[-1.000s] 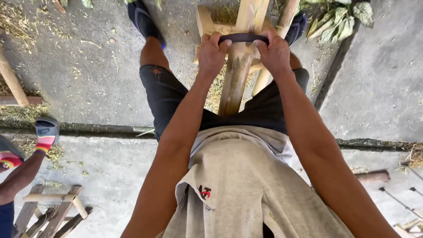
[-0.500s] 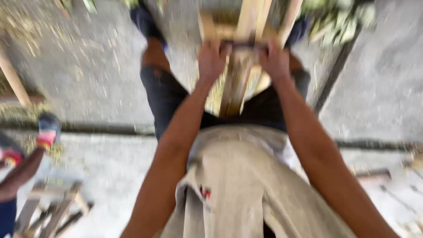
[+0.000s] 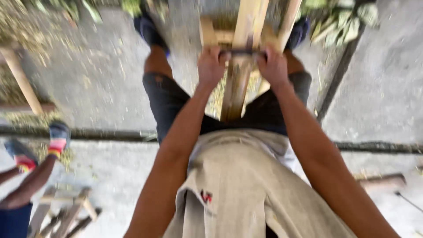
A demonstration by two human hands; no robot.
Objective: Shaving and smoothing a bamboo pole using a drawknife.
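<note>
Astride the wooden shaving bench (image 3: 211, 33), a pale wood strip (image 3: 240, 66) runs lengthwise between the knees. Left hand (image 3: 210, 66) and right hand (image 3: 274, 67) each clench an end of the dark drawknife (image 3: 243, 52) lying across the strip: mid shaving stroke, I'd say. Next pull needs even pressure both sides.

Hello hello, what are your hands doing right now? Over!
Left hand and right hand each grip one end of a dark two-handled blade. Blade lies across the wooden stick. Nothing in the way.
</note>
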